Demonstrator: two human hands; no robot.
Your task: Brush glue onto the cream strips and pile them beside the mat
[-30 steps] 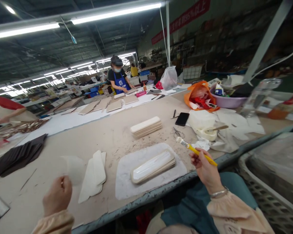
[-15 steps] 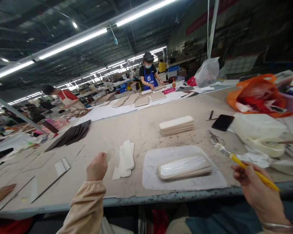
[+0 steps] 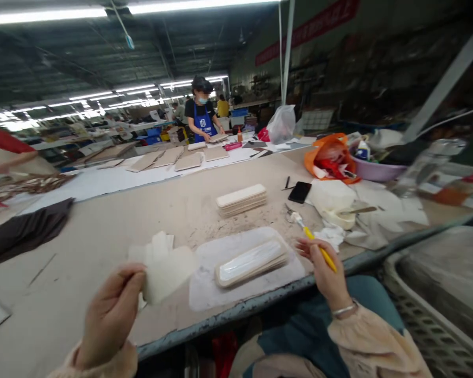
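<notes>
Pinched between the thumb and fingers of my left hand (image 3: 112, 310) is a thin off-white strip (image 3: 167, 275), blurred by motion, held above the table. Behind it lie more white strips (image 3: 160, 242), partly covered by it. My right hand (image 3: 326, 270) grips a brush (image 3: 318, 247) with a yellow handle, its pale bristle end pointing away from me. Between my hands, a stack of long beige rounded pieces (image 3: 254, 262) rests on a white sheet (image 3: 205, 294), its top face shiny and white. A second neat stack of similar pieces (image 3: 242, 199) sits farther back.
Right of the stacks are a black phone (image 3: 299, 192), scissors (image 3: 289, 210), a white tub (image 3: 339, 218), an orange bag (image 3: 331, 157) and a purple basin (image 3: 378, 169). Dark sheets (image 3: 31, 228) lie at left. A person in a blue apron (image 3: 203, 123) works across the table. A crate (image 3: 421, 315) stands at lower right.
The view has swung to the right. My left hand has brought the off-white strip over the loose strips, toward the white sheet. My right hand still holds the brush.
</notes>
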